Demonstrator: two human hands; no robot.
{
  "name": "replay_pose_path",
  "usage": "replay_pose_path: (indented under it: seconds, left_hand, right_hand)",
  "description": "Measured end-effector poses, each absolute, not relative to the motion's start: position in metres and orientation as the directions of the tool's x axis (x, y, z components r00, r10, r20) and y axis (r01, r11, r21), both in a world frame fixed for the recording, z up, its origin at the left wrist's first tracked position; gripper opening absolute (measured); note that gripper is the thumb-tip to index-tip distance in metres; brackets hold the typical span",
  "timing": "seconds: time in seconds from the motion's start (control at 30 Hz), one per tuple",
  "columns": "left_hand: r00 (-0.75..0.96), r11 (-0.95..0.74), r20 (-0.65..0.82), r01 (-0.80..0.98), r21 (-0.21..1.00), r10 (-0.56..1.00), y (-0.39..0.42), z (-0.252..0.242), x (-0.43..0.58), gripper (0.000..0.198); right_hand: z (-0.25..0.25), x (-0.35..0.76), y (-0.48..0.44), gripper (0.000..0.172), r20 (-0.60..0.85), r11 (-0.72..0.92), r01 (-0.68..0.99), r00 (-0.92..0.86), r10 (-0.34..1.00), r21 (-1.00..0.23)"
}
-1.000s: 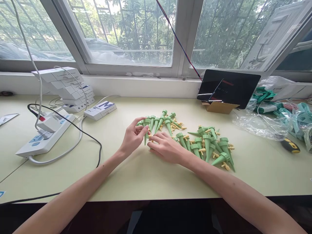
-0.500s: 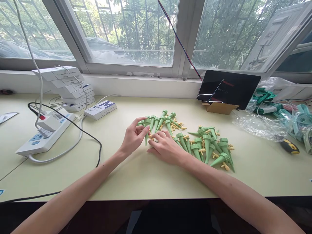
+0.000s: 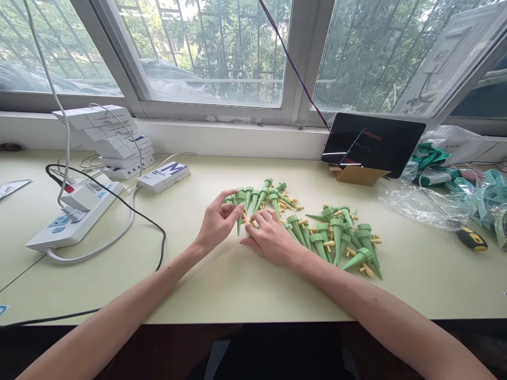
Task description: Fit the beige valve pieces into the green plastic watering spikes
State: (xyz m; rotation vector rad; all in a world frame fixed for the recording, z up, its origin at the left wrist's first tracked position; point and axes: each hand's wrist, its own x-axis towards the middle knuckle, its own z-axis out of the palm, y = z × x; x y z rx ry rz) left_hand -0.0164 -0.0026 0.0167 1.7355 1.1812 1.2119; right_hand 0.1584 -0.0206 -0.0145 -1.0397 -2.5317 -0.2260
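Note:
My left hand (image 3: pixel 219 219) is closed on a green spike (image 3: pixel 240 198), which hangs point down between its thumb and fingers. Beside it, my right hand (image 3: pixel 273 237) rests low over the table with its fingers bent; what its fingertips hold, if anything, is hidden. Behind both hands lie several green spikes (image 3: pixel 263 194) with small yellow valves (image 3: pixel 291 201). A larger pile of green spikes (image 3: pixel 336 235) mixed with yellow valves (image 3: pixel 366 270) spreads to the right of my right hand.
A white power strip (image 3: pixel 75 214) with cables sits left, near stacked white boxes (image 3: pixel 119 140) and a single box (image 3: pixel 164 177). At the back right, a tablet (image 3: pixel 372 142) leans on a cardboard stand (image 3: pixel 360 176). Plastic bags (image 3: pixel 428 203) and a yellow-black tool (image 3: pixel 472 239) lie right.
My right hand's fingers have shifted slightly away from the spike in my left hand. My left hand keeps nearly the same pose.

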Motion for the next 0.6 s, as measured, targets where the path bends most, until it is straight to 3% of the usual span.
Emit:
replay_pose_path:
  seconds: [0.3, 0.6]
  left_hand:
    - [0.143, -0.331, 0.301, 0.289, 0.898, 0.943, -0.0015, 0.0151, -0.0157, 0.039]
    - [0.142, -0.319, 0.289, 0.291, 0.902, 0.947, -0.0016, 0.0159, -0.0147, 0.040]
  right_hand:
    - [-0.0111, 0.1580, -0.0217, 0.050, 0.397, 0.704, 0.710, -0.645, 0.653, -0.004]
    - [-0.0127, 0.1584, -0.0208, 0.044, 0.436, 0.720, 0.692, -0.630, 0.643, -0.060]
